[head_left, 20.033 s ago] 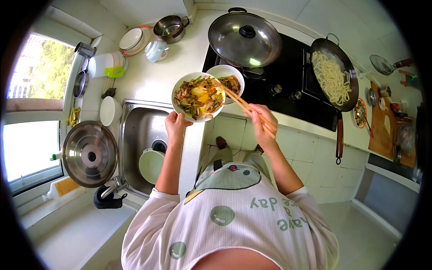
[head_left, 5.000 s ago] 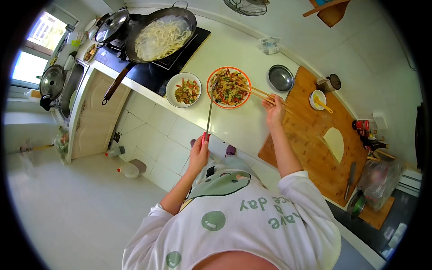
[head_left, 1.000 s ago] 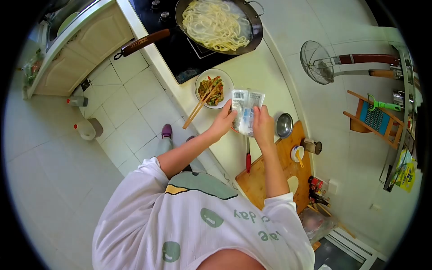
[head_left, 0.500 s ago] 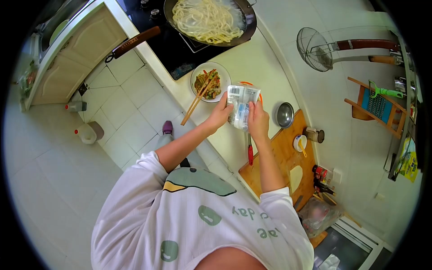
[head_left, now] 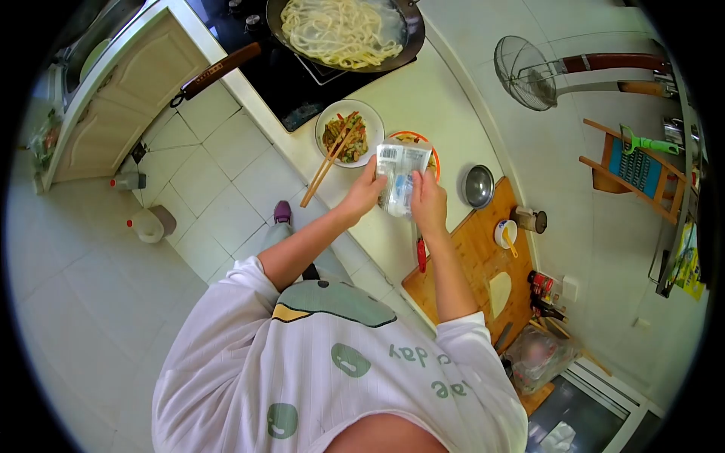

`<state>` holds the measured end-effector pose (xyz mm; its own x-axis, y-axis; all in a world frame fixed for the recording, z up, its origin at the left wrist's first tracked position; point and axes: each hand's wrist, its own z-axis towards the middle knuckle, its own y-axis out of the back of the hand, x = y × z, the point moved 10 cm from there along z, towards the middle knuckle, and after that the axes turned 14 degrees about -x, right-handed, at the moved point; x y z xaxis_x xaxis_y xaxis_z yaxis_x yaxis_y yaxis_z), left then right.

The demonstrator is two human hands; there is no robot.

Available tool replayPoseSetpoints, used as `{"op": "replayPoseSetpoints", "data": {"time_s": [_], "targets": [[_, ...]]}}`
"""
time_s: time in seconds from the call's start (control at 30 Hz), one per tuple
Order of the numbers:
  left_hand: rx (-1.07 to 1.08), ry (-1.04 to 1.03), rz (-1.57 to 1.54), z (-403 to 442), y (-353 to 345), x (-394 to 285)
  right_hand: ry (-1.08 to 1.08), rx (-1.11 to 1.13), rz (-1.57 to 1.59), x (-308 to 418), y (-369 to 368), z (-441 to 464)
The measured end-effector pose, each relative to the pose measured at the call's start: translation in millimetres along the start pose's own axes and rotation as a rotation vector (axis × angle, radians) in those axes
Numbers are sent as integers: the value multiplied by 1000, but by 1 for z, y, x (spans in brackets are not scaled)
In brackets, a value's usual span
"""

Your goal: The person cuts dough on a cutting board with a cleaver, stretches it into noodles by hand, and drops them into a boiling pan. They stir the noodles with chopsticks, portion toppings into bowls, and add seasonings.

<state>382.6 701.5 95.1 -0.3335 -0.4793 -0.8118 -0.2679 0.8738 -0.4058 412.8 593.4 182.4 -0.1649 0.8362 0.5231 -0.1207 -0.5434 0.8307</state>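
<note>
Between both hands I hold a clear plastic packet (head_left: 402, 167) with a barcode and printed label; its contents I cannot make out. My left hand (head_left: 364, 191) is closed on its left edge. My right hand (head_left: 428, 202) grips the right side, thumb on the front. Behind the packet, partly hidden, is an orange-rimmed bowl (head_left: 436, 151) with food in it. Left of that stands a white bowl (head_left: 379, 121) of chopped vegetables, with chopsticks (head_left: 321, 175) resting across its rim. A red-handled utensil (head_left: 421, 255) lies below the packet, its other end covered.
A pan (head_left: 414, 38) of noodles sits on the black stove (head_left: 291, 106), its long handle (head_left: 226, 66) reaching left past the counter edge. A metal bowl (head_left: 478, 186) stands near a wooden board (head_left: 453, 249), which bears a piece of dough (head_left: 499, 291). Strainers (head_left: 525, 73) hang at right.
The packet and both hands have shifted very slightly left against the counter, showing more of the orange-rimmed bowl. The whole view has moved a little. Both hands keep their grip.
</note>
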Motion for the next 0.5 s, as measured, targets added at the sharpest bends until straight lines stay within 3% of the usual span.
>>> {"op": "replayPoseSetpoints", "data": {"time_s": [0.5], "targets": [[-4,43,-21,-5,-2,0,5,-34,21,9,12,0]]}}
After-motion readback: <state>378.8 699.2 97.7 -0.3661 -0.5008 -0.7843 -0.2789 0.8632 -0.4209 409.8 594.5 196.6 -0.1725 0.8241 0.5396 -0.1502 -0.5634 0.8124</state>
